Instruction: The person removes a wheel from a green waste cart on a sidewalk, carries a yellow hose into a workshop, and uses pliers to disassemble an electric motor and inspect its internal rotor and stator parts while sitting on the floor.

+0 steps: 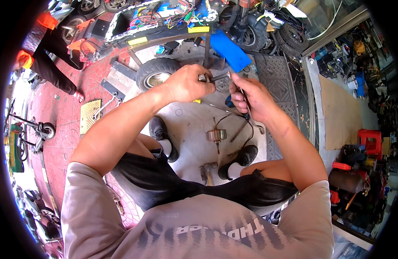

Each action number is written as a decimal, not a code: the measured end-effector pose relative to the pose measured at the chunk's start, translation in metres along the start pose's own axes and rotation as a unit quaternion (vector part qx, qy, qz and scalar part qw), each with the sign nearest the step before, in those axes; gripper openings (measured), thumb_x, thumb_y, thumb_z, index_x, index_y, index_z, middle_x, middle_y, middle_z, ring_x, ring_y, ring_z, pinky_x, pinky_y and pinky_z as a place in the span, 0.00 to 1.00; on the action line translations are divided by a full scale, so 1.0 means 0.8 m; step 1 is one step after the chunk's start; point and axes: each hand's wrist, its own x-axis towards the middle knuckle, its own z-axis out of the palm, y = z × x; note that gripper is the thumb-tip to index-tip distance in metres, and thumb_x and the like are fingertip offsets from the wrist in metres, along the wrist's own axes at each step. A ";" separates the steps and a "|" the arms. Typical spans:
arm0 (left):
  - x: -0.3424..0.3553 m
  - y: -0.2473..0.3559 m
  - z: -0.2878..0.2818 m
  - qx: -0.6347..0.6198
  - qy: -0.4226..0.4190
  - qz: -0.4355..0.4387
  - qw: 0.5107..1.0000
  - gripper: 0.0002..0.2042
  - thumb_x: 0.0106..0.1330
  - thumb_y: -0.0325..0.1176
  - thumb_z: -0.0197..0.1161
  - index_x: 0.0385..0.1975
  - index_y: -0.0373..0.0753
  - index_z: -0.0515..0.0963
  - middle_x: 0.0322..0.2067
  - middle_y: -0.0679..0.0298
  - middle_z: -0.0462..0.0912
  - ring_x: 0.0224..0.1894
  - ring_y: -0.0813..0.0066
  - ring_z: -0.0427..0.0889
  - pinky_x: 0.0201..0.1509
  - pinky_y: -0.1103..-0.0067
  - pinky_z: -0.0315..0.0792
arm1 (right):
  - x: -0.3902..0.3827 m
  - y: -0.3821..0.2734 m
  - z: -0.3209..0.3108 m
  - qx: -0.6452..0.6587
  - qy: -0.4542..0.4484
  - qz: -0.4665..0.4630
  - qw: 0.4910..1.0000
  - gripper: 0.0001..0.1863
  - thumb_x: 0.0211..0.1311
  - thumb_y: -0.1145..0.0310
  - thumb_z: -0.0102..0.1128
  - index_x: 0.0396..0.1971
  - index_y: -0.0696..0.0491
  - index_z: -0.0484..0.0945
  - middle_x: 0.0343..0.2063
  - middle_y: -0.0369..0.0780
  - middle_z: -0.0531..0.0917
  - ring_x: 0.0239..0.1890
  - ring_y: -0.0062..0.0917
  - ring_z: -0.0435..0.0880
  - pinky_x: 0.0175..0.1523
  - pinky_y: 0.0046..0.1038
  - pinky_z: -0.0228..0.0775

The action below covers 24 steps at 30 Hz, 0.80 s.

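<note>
My left hand (pixel 189 84) is closed on a dark metal piece (pixel 219 77) with a short shaft, reaching toward my right hand. My right hand (pixel 250 96) grips a slender metal tool (pixel 247 105), its upper end at that piece's tip; which kind of tool is unclear. Below them, a cylindrical metal motor part (pixel 216 135) with wires lies on the pale floor (pixel 186 149), near a long dark rod (pixel 238 129). A hammer (pixel 208 173) lies between my feet. Behind my left hand is a small tyred wheel (pixel 152 78).
A bench (pixel 200 29) with tangled wires stands ahead, beside a blue panel (pixel 229 49). Another person's leg (pixel 56 73) is at upper left, near a yellow tactile tile (pixel 90 116). A grey ridged mat (pixel 274 82), red stool (pixel 370 142) and cluttered shop interior are at right.
</note>
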 end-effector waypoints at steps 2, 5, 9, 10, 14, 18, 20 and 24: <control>0.001 0.001 -0.004 -0.113 -0.044 -0.077 0.990 0.19 0.63 0.43 0.71 0.42 0.32 0.85 0.23 0.60 0.81 0.23 0.71 0.81 0.25 0.74 0.75 | -0.011 -0.004 0.003 -0.023 -0.021 -0.050 0.998 0.23 0.74 0.45 0.60 0.36 0.53 0.78 0.22 0.27 0.67 0.20 0.11 0.60 0.23 0.20 0.48; 0.009 -0.012 -0.008 -0.221 -0.080 -0.121 0.964 0.18 0.62 0.42 0.73 0.42 0.33 0.84 0.21 0.65 0.77 0.19 0.78 0.75 0.19 0.80 0.69 | -0.024 -0.018 -0.007 -0.109 -0.061 -0.088 0.988 0.22 0.74 0.49 0.61 0.45 0.57 0.81 0.25 0.28 0.70 0.22 0.10 0.63 0.26 0.18 0.53; 0.005 0.000 -0.015 -0.201 -0.052 -0.102 0.973 0.18 0.62 0.43 0.73 0.41 0.32 0.84 0.21 0.65 0.77 0.19 0.78 0.75 0.20 0.80 0.69 | -0.045 -0.036 -0.041 -0.271 -0.091 -0.078 0.955 0.18 0.72 0.55 0.64 0.41 0.57 0.85 0.23 0.27 0.73 0.24 0.10 0.65 0.29 0.19 0.55; 0.003 -0.003 -0.011 -0.182 -0.037 -0.092 0.978 0.18 0.62 0.43 0.73 0.41 0.32 0.84 0.21 0.65 0.78 0.19 0.79 0.75 0.20 0.80 0.70 | -0.047 -0.038 -0.043 -0.313 -0.091 -0.059 0.944 0.17 0.71 0.56 0.65 0.39 0.57 0.86 0.22 0.27 0.73 0.24 0.10 0.65 0.29 0.20 0.54; 0.007 0.001 0.001 -0.123 -0.069 -0.024 0.990 0.19 0.61 0.43 0.75 0.43 0.33 0.85 0.24 0.64 0.82 0.22 0.80 0.78 0.23 0.78 0.72 | -0.030 -0.028 -0.066 -0.380 -0.051 0.011 0.923 0.12 0.70 0.63 0.68 0.41 0.59 0.86 0.26 0.33 0.83 0.25 0.16 0.81 0.27 0.21 0.68; -0.012 -0.005 0.042 -0.015 -0.136 0.140 0.981 0.20 0.59 0.43 0.74 0.43 0.33 0.86 0.36 0.52 0.90 0.39 0.60 0.89 0.46 0.67 0.82 | 0.014 -0.004 -0.056 -0.195 0.067 -0.056 0.977 0.16 0.65 0.71 0.57 0.50 0.57 0.83 0.38 0.43 0.91 0.35 0.26 0.90 0.29 0.24 0.72; -0.023 0.035 0.045 0.103 -0.163 0.116 0.974 0.19 0.57 0.43 0.71 0.43 0.37 0.87 0.37 0.49 0.89 0.43 0.52 0.89 0.50 0.63 0.81 | 0.019 -0.009 -0.073 -0.118 0.082 -0.057 0.988 0.19 0.53 0.70 0.56 0.46 0.55 0.83 0.37 0.42 0.91 0.31 0.23 0.87 0.27 0.26 0.67; 0.003 0.027 0.060 0.104 -0.215 0.056 0.969 0.16 0.57 0.40 0.69 0.38 0.34 0.86 0.26 0.50 0.87 0.27 0.56 0.88 0.33 0.63 0.82 | 0.015 -0.028 -0.056 -0.185 0.146 -0.256 0.938 0.08 0.63 0.67 0.57 0.38 0.53 0.79 0.35 0.43 0.90 0.22 0.18 0.76 0.24 0.22 0.62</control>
